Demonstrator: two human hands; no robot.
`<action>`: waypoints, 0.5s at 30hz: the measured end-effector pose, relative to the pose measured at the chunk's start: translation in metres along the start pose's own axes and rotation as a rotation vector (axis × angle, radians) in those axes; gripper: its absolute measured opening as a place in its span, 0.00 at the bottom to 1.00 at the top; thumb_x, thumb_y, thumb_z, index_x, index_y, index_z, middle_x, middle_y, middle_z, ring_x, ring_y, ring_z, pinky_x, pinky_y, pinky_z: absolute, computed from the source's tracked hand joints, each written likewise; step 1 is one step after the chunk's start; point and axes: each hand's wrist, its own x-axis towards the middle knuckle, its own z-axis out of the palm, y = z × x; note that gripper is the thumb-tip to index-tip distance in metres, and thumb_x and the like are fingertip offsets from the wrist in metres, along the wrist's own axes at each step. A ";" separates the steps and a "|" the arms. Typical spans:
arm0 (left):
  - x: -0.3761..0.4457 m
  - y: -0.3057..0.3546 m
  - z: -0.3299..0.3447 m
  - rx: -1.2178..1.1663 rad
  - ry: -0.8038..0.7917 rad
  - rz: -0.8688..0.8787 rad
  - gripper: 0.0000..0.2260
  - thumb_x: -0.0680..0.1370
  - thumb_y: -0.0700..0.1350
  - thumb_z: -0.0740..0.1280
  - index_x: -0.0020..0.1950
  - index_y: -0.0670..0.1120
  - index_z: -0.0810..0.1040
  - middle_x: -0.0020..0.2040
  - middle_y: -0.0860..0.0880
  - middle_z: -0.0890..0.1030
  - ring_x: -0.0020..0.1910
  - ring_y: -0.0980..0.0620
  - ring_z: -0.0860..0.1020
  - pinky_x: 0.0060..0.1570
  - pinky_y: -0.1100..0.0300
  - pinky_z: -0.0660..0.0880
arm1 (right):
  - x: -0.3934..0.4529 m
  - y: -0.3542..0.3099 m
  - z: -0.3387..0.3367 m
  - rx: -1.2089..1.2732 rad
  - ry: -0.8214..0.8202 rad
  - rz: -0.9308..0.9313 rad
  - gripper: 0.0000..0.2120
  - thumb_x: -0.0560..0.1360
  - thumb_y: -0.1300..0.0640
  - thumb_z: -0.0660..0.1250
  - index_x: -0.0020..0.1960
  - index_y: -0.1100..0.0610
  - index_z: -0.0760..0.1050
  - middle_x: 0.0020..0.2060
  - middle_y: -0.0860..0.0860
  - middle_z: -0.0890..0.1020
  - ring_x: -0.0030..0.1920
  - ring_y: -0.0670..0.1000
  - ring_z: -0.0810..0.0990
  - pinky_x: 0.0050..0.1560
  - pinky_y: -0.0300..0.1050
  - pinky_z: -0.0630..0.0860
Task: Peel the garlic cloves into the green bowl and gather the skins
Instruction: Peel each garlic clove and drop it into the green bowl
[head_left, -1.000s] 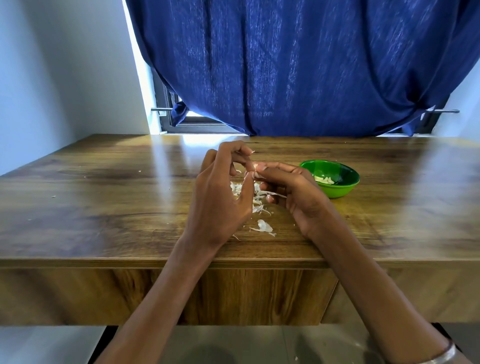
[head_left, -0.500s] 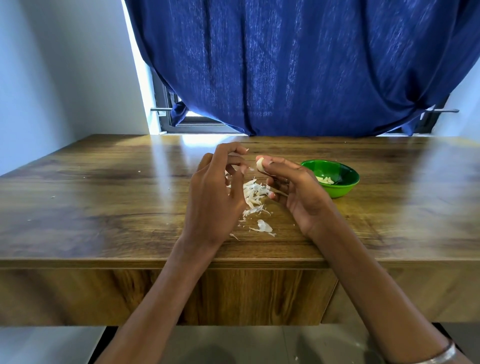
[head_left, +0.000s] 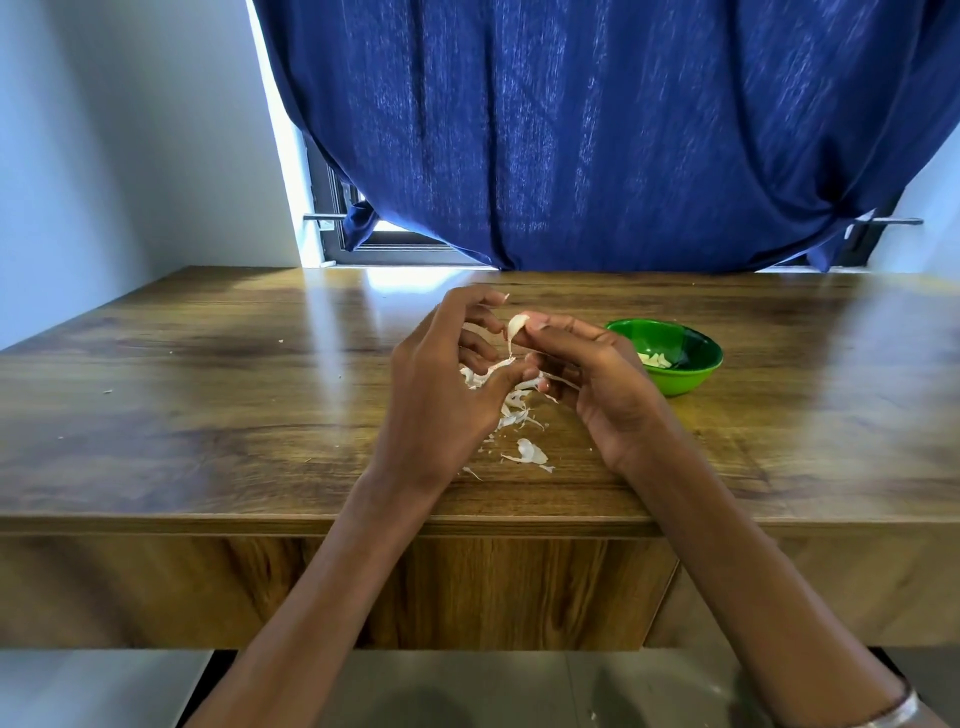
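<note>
A glossy wood table (head_left: 208, 415) stood before a blue curtain (head_left: 597, 130). The right hand (head_left: 597, 379) pinched a clove (head_left: 517, 326); the left hand (head_left: 441, 384) pinched papery skin (head_left: 500, 365).

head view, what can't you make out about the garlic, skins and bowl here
- Skins: the far part of the pile is hidden behind the left hand.
- Clove: its right side is covered by the right hand fingertips, so how much skin remains cannot be told.
- Bowl: the near wall hides part of the inside; the pieces in it are too small to count.
- Strip from clove to left thumb: too thin to tell whether the thumb pinches it.
</note>
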 end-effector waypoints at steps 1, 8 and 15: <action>0.000 0.000 0.000 0.006 0.009 0.005 0.24 0.70 0.42 0.81 0.63 0.43 0.77 0.49 0.51 0.82 0.42 0.54 0.82 0.44 0.65 0.79 | 0.000 0.000 0.000 -0.005 0.001 0.003 0.05 0.77 0.57 0.71 0.52 0.55 0.83 0.44 0.50 0.87 0.42 0.44 0.81 0.44 0.42 0.74; -0.001 0.001 -0.002 0.023 0.053 -0.005 0.16 0.75 0.36 0.76 0.61 0.42 0.78 0.46 0.50 0.84 0.43 0.58 0.83 0.48 0.67 0.79 | 0.000 0.003 0.001 -0.092 0.030 -0.009 0.11 0.73 0.56 0.76 0.54 0.57 0.83 0.44 0.53 0.87 0.43 0.46 0.81 0.39 0.39 0.75; 0.000 0.002 -0.004 0.004 0.091 -0.029 0.15 0.75 0.38 0.76 0.61 0.43 0.78 0.45 0.52 0.85 0.43 0.61 0.84 0.47 0.69 0.79 | -0.001 0.007 0.002 -0.313 0.046 -0.295 0.06 0.77 0.59 0.72 0.53 0.54 0.84 0.42 0.51 0.88 0.38 0.39 0.82 0.35 0.34 0.75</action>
